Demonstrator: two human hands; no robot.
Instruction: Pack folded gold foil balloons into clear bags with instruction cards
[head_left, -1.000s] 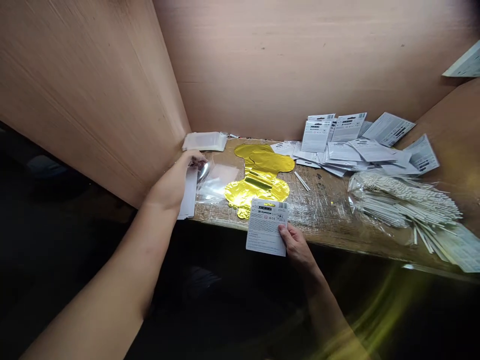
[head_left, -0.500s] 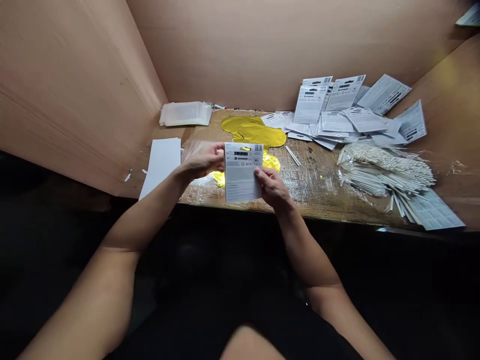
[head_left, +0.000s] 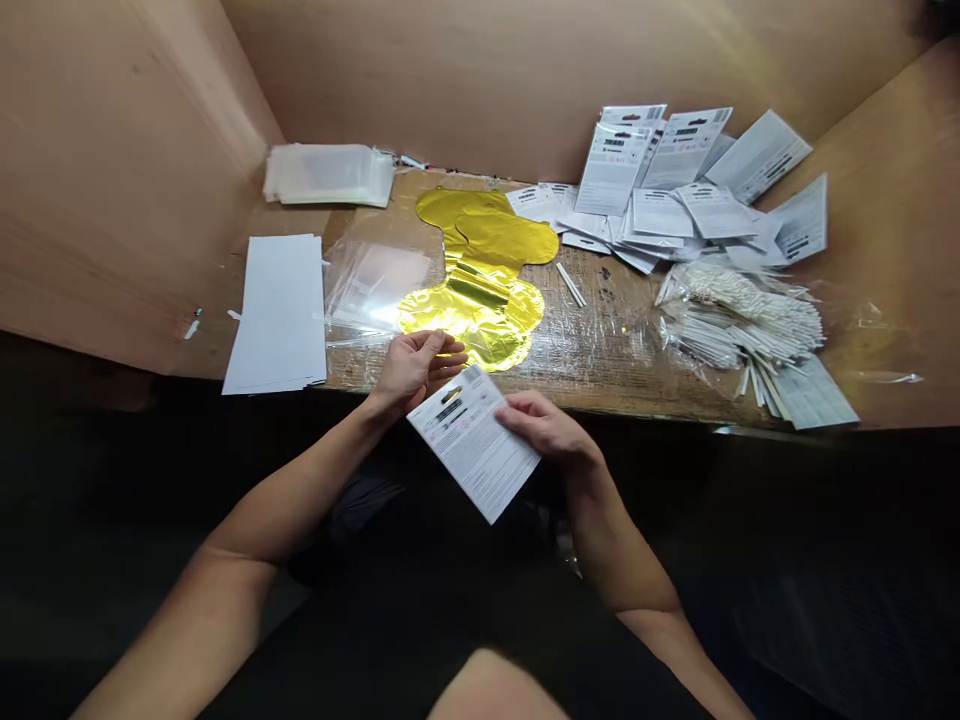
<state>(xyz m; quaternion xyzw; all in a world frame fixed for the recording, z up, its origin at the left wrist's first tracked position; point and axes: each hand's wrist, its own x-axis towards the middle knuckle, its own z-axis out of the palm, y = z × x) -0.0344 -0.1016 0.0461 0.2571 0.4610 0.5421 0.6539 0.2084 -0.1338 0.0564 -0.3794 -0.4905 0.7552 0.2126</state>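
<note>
A white printed hang card (head_left: 480,445), with a dark slot near its upper edge, is tilted in front of the table edge. My right hand (head_left: 551,425) pinches it by its right side, thumb on the printed face. Just beyond the card's upper left edge is my left hand (head_left: 420,370), its fingers loosely stretched and apart with nothing visible in them. Gold foil balloons (head_left: 487,270), flat and overlapping, lie on the table past my hands. Clear plastic sleeves (head_left: 386,275) are spread to their left.
White sheets (head_left: 281,315) and a stack of clear sleeves (head_left: 330,175) lie at left. Packed printed cards (head_left: 667,215) pile up at back right, near a bag of white sticks (head_left: 742,320) and a grey sheet (head_left: 814,392). Two loose sticks (head_left: 571,285) lie mid-table. Wooden panels (head_left: 487,80) enclose the table.
The card has come down toward me and turned from upright to slanted, still in my right hand. My left hand has moved lower, off the plastic sleeves. The camera view has shifted.
</note>
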